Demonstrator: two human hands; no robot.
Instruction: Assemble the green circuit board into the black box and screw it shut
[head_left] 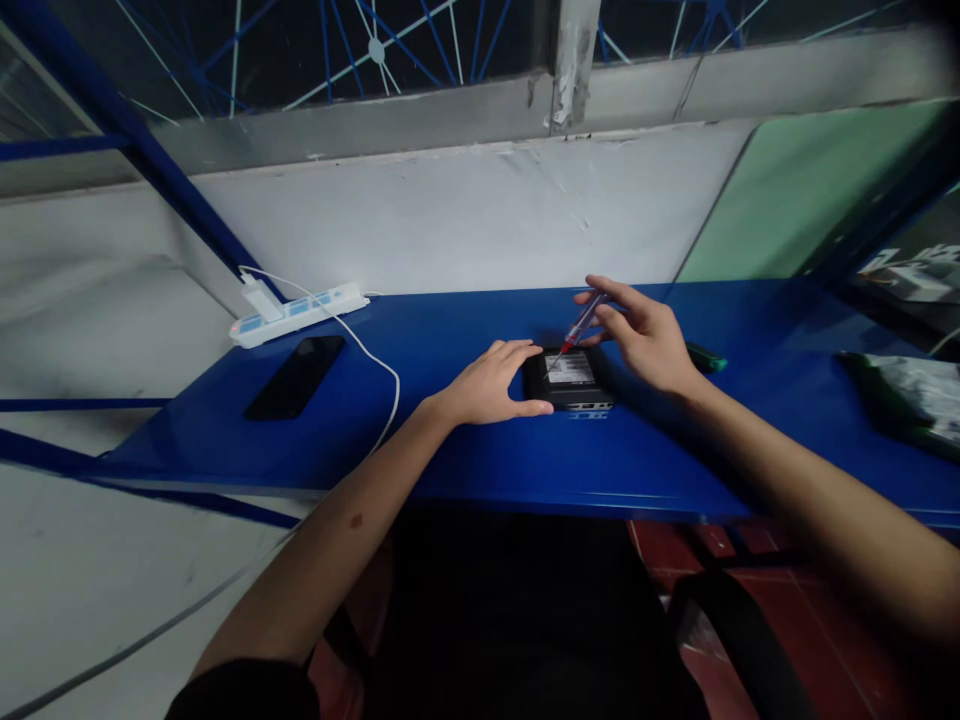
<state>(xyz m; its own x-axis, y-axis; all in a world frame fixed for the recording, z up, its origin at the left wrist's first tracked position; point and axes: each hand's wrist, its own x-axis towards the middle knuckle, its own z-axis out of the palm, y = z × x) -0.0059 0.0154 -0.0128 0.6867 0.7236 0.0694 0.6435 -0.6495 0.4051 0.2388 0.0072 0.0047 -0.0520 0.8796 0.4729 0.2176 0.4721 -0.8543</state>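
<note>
Starting at the left, a white power strip (300,313) sits at the back of the blue bench (480,460), with a white adapter (262,299) plugged in and a white cable (367,352) looping forward. Just in front lies a dark phone (295,378). Next comes the left hand (484,385), gripping the left side of a black box (576,391) between its thumb at the near edge and its fingers at the far one. The box lies flat, pale label (571,368) up, its casing apparently whole; no part looks lifted off and no loose screws can be made out, so the screwdriver work seems early, with the opening undone. The right hand (646,338) pinches the screwdriver (583,322) in its fingers, tilted, tip down by the label's left side; contact is unclear. Farther right are a green-ended object (707,358) and a silvery bag (916,392).
</note>
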